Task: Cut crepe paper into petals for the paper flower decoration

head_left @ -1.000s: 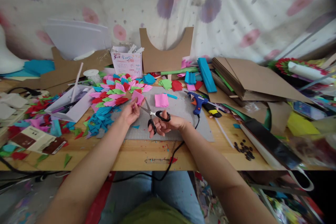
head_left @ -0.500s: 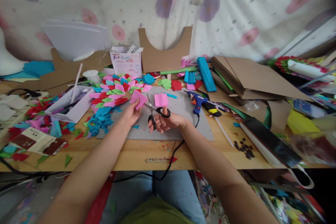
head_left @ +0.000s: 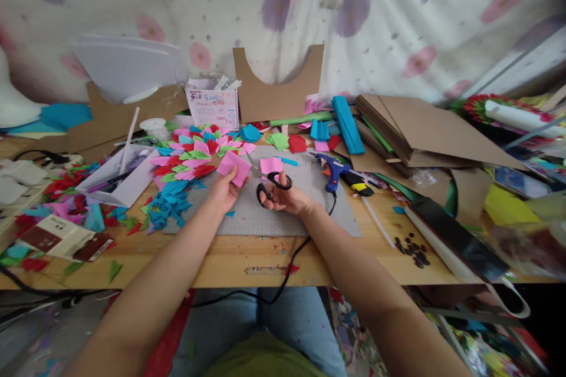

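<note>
Between thumb and fingers, my left hand [head_left: 224,189] pinches a pink crepe paper square [head_left: 234,168]. My right hand [head_left: 286,197] has its fingers through the black handles of a pair of scissors [head_left: 274,181], whose blades are spread and point up and left beside the held square. Another pink paper piece [head_left: 269,165] lies on the grey cutting mat [head_left: 305,212], just beyond the scissors. To the left is a wreath of pink, red, green and blue paper petals [head_left: 198,150], with a heap of blue paper pieces [head_left: 170,203] in front of it.
A blue glue gun [head_left: 335,172] lies right of my right hand, its cord running over the table edge. Stacked cardboard [head_left: 424,129] and a blue paper roll [head_left: 348,123] are at back right. A white box [head_left: 117,179] of tools sits left; black beads [head_left: 412,250] lie front right.
The scissors have shifted slightly right and turned in my right hand. The pink square in my left hand appears turned and shows more of its surface.
</note>
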A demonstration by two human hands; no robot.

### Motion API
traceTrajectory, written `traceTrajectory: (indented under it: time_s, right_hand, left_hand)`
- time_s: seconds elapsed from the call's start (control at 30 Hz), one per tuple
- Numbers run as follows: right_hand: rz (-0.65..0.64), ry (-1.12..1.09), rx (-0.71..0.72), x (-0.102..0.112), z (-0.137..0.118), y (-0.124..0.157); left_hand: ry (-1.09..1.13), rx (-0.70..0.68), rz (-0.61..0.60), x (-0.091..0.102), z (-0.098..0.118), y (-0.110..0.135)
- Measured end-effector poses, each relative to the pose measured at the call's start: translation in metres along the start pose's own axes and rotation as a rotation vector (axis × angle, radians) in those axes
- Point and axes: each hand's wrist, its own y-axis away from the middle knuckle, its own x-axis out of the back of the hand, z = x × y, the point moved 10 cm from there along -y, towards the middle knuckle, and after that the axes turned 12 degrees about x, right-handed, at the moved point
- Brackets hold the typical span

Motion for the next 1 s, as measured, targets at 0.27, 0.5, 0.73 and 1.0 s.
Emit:
traceTrajectory:
  time_s: [0.27,0.5,0.73,1.0]
  right_hand:
    - [-0.094,-0.131,0.018,-0.011,-0.002,0.001]
    - [-0.143,-0.162,-0.005,-0.017,-0.002,0.003]
    - [-0.02,-0.13,0.052,0.0,0.0,-0.004]
    - [0.08,-0.061,0.113,0.01,-0.007,-0.002]
  left_hand:
    - [0.029,-0.003,-0.022,-0.004,-0.002,0.001]
    - [-0.005,0.005,-0.023,-0.01,-0.004,0.006]
    - [0.028,0.014,0.041,-0.004,-0.001,0.003]
    - [0.076,0.035,0.06,0.0,0.0,0.001]
